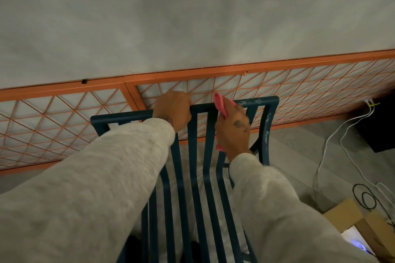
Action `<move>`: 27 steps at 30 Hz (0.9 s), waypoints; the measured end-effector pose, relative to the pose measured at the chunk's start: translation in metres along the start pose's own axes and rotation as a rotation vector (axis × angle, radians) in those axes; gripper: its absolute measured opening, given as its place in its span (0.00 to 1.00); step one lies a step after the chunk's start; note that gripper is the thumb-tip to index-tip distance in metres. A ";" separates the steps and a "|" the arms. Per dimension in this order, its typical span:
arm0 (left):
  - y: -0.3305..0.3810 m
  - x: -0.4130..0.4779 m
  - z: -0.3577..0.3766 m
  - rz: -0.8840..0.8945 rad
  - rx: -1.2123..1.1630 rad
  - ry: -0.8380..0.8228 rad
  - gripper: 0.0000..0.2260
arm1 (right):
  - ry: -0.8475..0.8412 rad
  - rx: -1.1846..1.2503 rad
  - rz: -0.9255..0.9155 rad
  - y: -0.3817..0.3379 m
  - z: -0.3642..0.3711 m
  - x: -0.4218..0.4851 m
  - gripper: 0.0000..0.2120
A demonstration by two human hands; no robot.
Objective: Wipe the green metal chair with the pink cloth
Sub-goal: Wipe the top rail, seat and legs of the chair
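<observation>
The pink cloth point(220, 103) is bunched in the right hand point(234, 130), whose fingers are curled round it. One end pokes up above the knuckles and a small corner shows below the heel of the hand. The cloth lies against the top rail of the green metal chair point(265, 100), at the point where an upright slat meets the rail, right of the chair's middle.

The chair stands directly below the camera, its back towards the wall, with long slats running from the top rail down into the seat. Pale smears show on the right end of the rail and on the right post point(268, 121). The left hand point(173, 111) grips the top rail left of centre, fingers folded over its far side, one slat's gap from the right hand. Both arms wear light grey sleeves point(96, 177) and reach over the seat from the near side.

Just behind the chair back, an orange lattice panel point(299, 92) runs along the foot of a mottled grey wall point(192, 17). To the right, on the grey floor point(299, 156), white cables point(333, 132) trail down from beside a black box point(380, 126). A black cable point(363, 196) loops nearer the camera. Cardboard boxes point(344, 211) sit in the lower right corner, well apart from the chair.
</observation>
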State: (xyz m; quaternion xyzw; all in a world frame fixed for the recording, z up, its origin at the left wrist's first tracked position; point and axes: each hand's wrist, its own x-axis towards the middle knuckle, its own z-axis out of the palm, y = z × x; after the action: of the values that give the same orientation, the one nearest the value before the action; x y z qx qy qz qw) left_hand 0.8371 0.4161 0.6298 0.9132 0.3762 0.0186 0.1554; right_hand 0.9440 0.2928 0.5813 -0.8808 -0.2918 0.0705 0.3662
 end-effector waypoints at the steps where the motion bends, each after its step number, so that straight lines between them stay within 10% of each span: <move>1: 0.001 0.001 -0.001 0.003 0.010 -0.007 0.07 | 0.000 0.057 -0.014 -0.006 0.009 -0.011 0.20; 8: -0.003 0.003 -0.006 0.009 -0.004 -0.021 0.06 | -0.174 0.179 -0.112 -0.013 0.027 -0.021 0.21; 27: -0.006 0.005 -0.004 0.012 -0.023 -0.038 0.09 | 0.028 0.131 0.033 0.001 0.005 -0.009 0.19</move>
State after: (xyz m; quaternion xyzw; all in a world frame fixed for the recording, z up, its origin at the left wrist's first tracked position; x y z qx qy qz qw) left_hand 0.8359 0.4244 0.6313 0.9138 0.3675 0.0064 0.1729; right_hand 0.9348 0.2901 0.5759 -0.8605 -0.2670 0.0831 0.4257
